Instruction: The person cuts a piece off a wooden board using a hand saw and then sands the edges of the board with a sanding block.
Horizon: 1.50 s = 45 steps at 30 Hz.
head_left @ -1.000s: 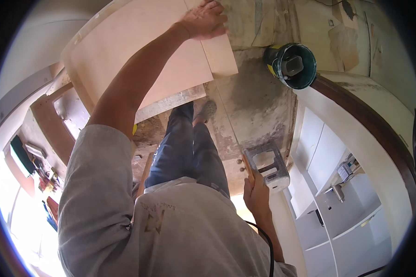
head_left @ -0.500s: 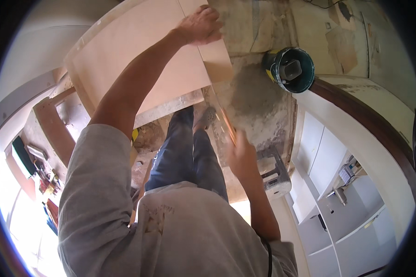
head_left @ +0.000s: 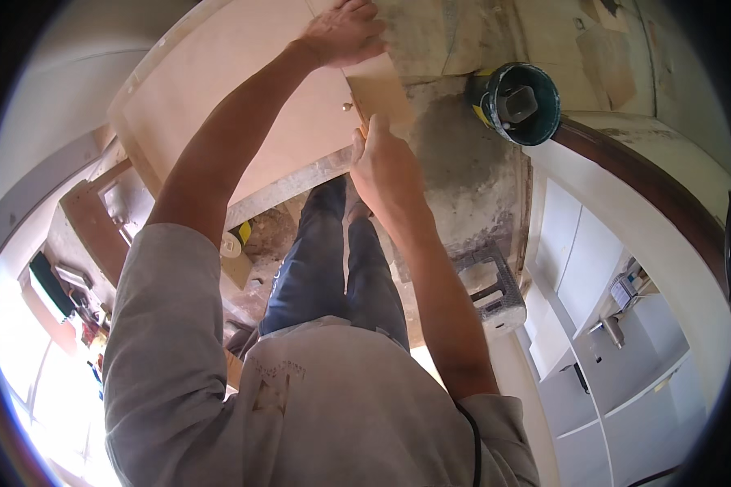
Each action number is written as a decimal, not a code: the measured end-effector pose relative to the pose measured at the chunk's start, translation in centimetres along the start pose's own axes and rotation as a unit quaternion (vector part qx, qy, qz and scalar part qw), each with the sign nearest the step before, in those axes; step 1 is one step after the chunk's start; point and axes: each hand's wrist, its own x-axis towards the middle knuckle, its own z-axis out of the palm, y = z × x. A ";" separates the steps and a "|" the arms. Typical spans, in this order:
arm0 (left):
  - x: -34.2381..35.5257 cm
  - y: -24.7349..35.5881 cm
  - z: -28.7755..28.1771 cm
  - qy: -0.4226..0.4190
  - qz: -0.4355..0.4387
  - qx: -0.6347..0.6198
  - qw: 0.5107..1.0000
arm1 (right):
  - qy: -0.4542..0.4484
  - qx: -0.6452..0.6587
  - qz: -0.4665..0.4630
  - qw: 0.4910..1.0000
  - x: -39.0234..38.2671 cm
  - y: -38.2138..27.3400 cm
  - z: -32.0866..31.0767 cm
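Left hand (head_left: 343,32): we see it at twelve o'clock, fingers spread flat and pressing down on the far edge of a large pale beige wooden board (head_left: 244,105).
Right hand (head_left: 390,166): just right of centre, fingers curled shut around what looks like a thin pencil-like tool; we cannot tell exactly what it is, as only an orange tip shows.
Board position: it lies across a rough grey mortar-stained work surface (head_left: 463,162), its near edge overhanging our jeans-clad legs (head_left: 333,260).
Small tan offcut strip (head_left: 382,89): it sits between the two hands, touching the board's right edge.
Dark green round bucket (head_left: 518,104): at one o'clock, near the right hand but apart from it.
Grey notched trowel (head_left: 491,284): at four o'clock, lying on a ledge below the surface.
Risk, board: we judge it may shift if the left hand's pressure eases, spoiling any line.
Risk, offcut: unpinned, it may slide away sideways.
Risk, bucket: a wide elbow swing may knock it.
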 end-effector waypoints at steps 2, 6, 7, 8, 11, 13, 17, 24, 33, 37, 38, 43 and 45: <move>0.0 0.2 -0.2 0.016 0.007 0.016 1.000 | -0.014 0.006 0.001 1.000 -3.2 -0.1 -2.5; 0.2 0.0 -0.5 -0.028 -0.018 0.017 0.999 | -0.101 0.063 0.076 0.990 -13.9 1.7 -10.2; 0.1 0.0 -0.5 -0.033 -0.018 0.008 0.999 | -0.106 0.041 0.084 0.990 -17.0 2.1 -12.1; 0.1 0.0 -0.4 -0.023 -0.010 0.007 1.000 | -0.142 0.018 0.136 0.980 -19.0 2.6 -13.3; 0.1 -0.1 -0.1 -0.007 0.010 0.012 1.000 | -0.146 0.028 0.138 0.979 -20.0 3.3 -13.4; 0.1 -0.2 0.1 0.053 0.012 0.042 0.998 | -0.087 0.014 0.067 0.994 -15.6 3.5 -9.8; 0.3 -0.4 -0.1 0.010 -0.001 0.026 1.000 | -0.005 0.025 -0.001 1.000 -3.9 1.4 -1.6; 0.2 -0.1 0.1 0.043 0.020 0.027 0.999 | -0.041 0.038 0.020 0.998 -9.1 1.8 -6.5; -0.1 -0.3 0.5 0.034 -0.001 -0.011 0.999 | -0.134 0.041 0.120 0.983 -13.3 2.0 -10.6; 0.5 -0.2 -0.1 -0.073 -0.043 0.036 0.996 | 0.011 0.040 -0.013 0.999 -4.3 -0.3 -4.2; 0.6 0.2 -0.3 -0.078 -0.033 0.036 0.996 | -0.011 0.018 0.002 1.000 -3.0 -0.8 -3.3; 3.2 2.8 -2.6 -0.262 0.058 -0.023 0.963 | -0.046 0.017 0.042 0.998 -2.9 -2.4 -3.7; 3.9 6.6 -2.1 -0.322 0.054 -0.027 0.945 | -0.023 0.025 0.024 0.999 -2.8 -2.3 -4.3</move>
